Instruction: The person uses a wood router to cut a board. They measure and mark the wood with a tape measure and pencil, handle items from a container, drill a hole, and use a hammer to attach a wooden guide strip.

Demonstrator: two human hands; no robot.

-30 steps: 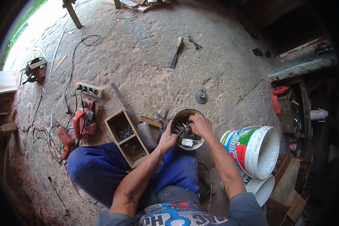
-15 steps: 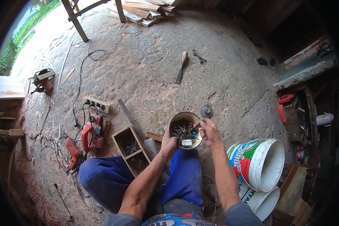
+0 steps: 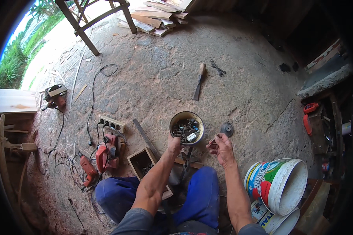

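The left hand [image 3: 174, 146] clasps a round bowl [image 3: 201, 127] mouth upward, the right hand [image 3: 224, 149] pinching a small piece [image 3: 212, 144].

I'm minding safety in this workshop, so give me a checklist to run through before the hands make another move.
1. Left hand has hold of the bowl: ok, it grips the near left side.
2. Small hardware contained: ok, the pieces visible in the bowl lie below its rim.
3. Right hand clear of the bowl: ok, a gap shows between them.
4. Small item at the right fingertips identified: cannot tell, too small.
5. Socket strip free of plugs: not ok, several plugs are in it.
6. Chisel away from both hands: ok, it lies well beyond the bowl.
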